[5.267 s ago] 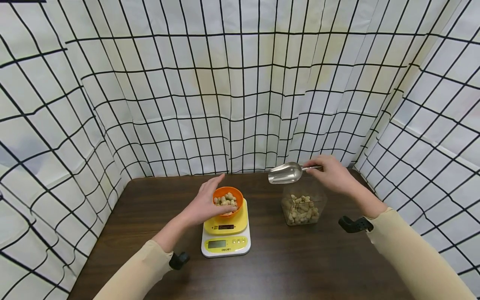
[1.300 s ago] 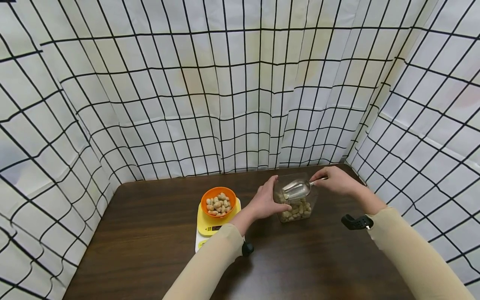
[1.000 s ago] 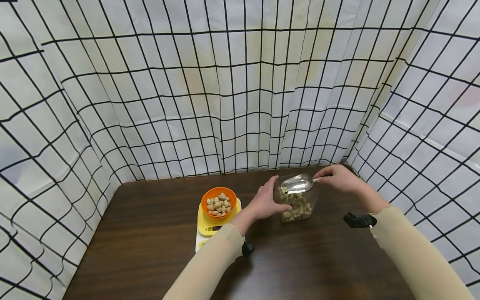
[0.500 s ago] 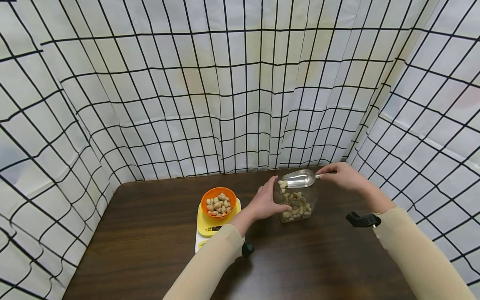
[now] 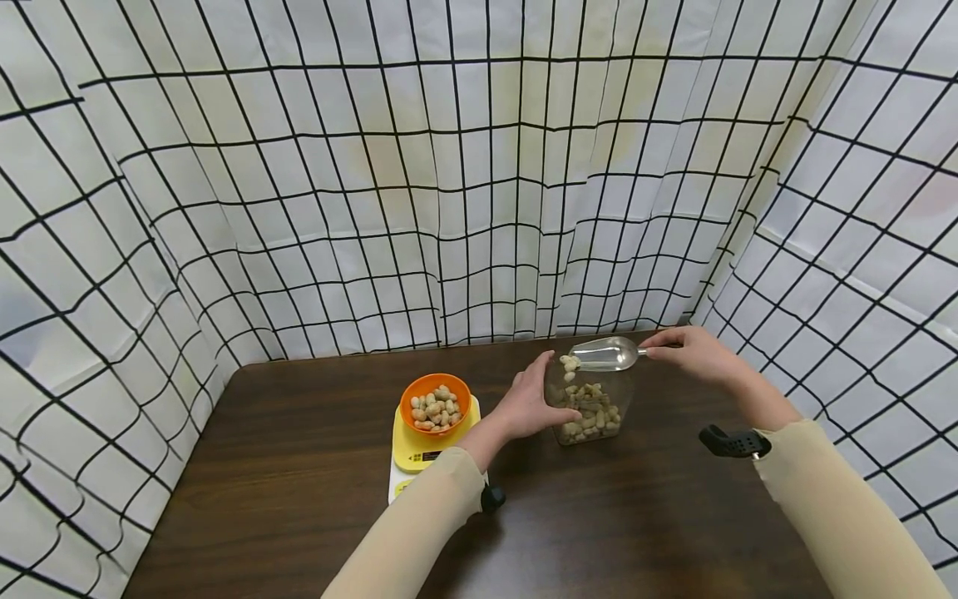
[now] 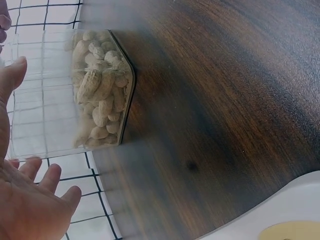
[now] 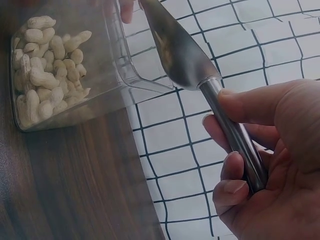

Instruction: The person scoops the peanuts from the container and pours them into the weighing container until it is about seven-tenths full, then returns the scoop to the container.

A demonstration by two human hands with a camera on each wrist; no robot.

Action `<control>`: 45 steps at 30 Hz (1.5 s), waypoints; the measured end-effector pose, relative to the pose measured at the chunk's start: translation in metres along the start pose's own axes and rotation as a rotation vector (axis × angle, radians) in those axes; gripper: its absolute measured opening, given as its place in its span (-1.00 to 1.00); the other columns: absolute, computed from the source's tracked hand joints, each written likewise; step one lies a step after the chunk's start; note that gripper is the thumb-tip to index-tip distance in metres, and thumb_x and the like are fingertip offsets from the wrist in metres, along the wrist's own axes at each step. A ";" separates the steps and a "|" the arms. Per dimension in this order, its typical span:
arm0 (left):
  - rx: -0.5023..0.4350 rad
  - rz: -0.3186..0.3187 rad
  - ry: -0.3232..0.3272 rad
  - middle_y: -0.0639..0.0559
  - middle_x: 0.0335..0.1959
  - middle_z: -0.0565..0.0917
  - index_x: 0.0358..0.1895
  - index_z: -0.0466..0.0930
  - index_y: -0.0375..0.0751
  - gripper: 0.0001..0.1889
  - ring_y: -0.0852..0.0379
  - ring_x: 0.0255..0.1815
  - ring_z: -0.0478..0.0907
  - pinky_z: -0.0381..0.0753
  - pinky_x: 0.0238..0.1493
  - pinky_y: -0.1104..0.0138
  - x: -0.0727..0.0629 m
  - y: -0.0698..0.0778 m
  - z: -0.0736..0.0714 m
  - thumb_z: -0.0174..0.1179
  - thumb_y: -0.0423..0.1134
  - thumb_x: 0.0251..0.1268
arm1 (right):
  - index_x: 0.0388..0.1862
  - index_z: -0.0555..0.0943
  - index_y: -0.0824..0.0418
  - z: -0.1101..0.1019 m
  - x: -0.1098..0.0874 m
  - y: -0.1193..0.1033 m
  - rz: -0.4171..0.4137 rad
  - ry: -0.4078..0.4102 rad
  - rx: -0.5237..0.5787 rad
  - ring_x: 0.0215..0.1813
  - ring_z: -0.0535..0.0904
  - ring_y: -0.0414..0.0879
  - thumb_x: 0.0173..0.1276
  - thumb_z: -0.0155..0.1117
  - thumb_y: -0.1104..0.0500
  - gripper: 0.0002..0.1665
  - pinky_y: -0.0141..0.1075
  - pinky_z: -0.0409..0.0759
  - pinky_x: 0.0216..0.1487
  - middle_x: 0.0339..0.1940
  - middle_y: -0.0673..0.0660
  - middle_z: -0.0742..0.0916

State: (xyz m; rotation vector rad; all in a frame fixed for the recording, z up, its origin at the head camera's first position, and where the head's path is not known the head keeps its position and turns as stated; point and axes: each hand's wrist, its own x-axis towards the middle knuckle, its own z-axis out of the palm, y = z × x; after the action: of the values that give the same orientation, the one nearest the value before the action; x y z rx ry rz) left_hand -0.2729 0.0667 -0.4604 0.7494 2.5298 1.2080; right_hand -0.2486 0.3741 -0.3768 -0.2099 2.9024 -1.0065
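Note:
In the head view, my right hand (image 5: 692,353) grips the handle of a metal scoop (image 5: 608,353), held above the clear plastic container (image 5: 624,391). A few peanuts (image 5: 570,366) show at the scoop's mouth. The right wrist view shows fingers and thumb wrapped along the scoop's handle (image 7: 232,130), with the bowl's outer side facing the camera. My left hand (image 5: 524,399) holds the container's left side, thumb at the front, fingers spread toward the back. Through the container's wall, the left wrist view shows peanuts (image 6: 100,95) filling its lower part.
Left of the container, an orange bowl (image 5: 409,409) of peanuts sits on a yellow and white kitchen scale (image 5: 407,453). My left forearm covers part of the scale. The dark wood table (image 5: 299,466) is enclosed by a white curtain with a black grid (image 5: 479,208).
Earlier my left hand was by the orange bowl; now it holds the container. The scoop dipped into the container, then rose and shifted slightly right, with peanuts at its mouth.

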 end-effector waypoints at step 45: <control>0.171 -0.017 0.140 -0.16 0.63 0.05 0.67 -0.04 -0.03 0.18 -0.25 0.60 -0.09 0.14 0.39 -0.35 -0.130 -0.101 -0.150 0.52 0.18 0.08 | 0.16 0.73 0.17 0.071 0.044 -0.095 -0.134 -0.103 0.176 0.29 0.54 0.12 0.54 0.26 0.03 -0.64 0.04 0.51 0.22 0.27 0.20 0.66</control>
State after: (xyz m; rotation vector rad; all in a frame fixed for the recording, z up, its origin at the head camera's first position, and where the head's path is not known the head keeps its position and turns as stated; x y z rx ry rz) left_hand -0.2613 -0.1549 -0.4454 0.7008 2.7760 1.0836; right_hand -0.2748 0.2506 -0.3744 -0.4370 2.7195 -1.2245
